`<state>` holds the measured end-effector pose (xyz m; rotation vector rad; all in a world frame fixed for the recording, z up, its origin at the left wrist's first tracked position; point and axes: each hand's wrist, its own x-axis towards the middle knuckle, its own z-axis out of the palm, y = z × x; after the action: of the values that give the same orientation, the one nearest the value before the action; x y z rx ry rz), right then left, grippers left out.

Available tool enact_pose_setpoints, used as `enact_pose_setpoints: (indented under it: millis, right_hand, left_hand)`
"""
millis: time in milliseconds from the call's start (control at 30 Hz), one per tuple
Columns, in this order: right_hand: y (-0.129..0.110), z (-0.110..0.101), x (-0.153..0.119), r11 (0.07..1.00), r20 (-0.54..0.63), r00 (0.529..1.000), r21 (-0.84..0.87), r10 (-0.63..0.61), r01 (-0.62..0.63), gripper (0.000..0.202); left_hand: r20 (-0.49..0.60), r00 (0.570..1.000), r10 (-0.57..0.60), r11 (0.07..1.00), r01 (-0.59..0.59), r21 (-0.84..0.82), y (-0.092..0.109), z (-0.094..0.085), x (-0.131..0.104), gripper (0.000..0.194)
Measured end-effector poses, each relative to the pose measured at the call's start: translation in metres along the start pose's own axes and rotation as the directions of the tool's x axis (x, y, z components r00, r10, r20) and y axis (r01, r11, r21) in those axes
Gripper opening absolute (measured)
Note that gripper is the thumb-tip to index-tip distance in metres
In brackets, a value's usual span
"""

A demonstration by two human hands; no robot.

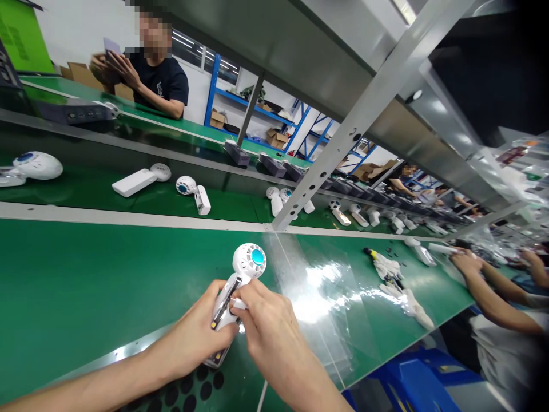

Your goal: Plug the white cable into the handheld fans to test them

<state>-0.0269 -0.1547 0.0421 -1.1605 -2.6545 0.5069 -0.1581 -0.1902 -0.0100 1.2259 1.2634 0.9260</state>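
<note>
A white handheld fan [250, 260] with a round head and a blue centre is held upright over the green bench. Its handle is open along the front, showing dark and yellow parts inside. My left hand [206, 329] wraps round the handle from the left, thumb across its lower part. From the right, my right hand [272, 320] pinches a small white piece [239, 304] against the handle, just below the fan head. The lower end of the handle, partly see-through, shows beneath my left hand.
A metal post [338, 146] rises behind the bench [98, 274]. Beyond the rail, more white fans [136, 182] lie on a green strip. Gloves [407, 303] and a plastic sheet [317, 297] lie rightward. Co-workers sit opposite and at right.
</note>
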Motion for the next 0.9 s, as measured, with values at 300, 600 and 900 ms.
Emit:
enact_pose_setpoints:
  millis: [300,600,900]
  right_hand:
    - [0.007,0.015,-0.009,0.97,-0.278,0.955,0.183,-0.105,0.16,0.029]
    - [0.015,0.022,-0.017,0.866,-0.433,0.9,0.467,0.051,0.176,0.035]
    - [0.02,0.018,-0.006,0.603,-0.016,0.941,0.772,0.337,-0.203,0.018]
  left_hand:
    - [0.015,0.997,0.074,0.991,-0.072,-0.11,0.002,-0.006,0.002,0.027]
    - [-0.053,0.999,0.007,0.964,-0.02,-0.265,0.003,-0.011,0.01,0.035]
    - [0.039,0.988,-0.151,0.832,0.148,-0.535,0.003,-0.009,0.014,0.032]
